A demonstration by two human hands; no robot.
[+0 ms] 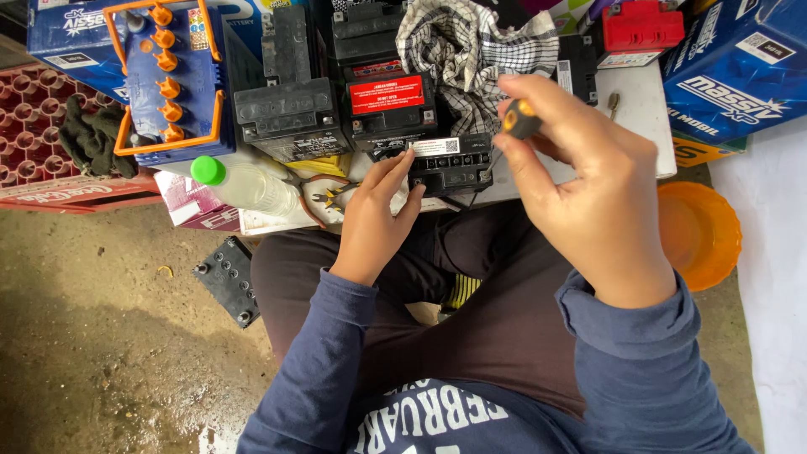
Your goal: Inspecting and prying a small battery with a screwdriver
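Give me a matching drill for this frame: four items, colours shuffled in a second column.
Items:
1. bottle cap
2. bowl
3. cloth
4. small battery under the left hand

Colours:
A. black
B. green
C. black-and-white check
D. orange

Pairs: 1-B, 2-D, 3-C, 4-A

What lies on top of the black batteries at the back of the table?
A black-and-white checked cloth is draped over the black batteries at the back, next to one with a red label. What sits beneath the cloth is hidden. The right hand also blocks part of that area.
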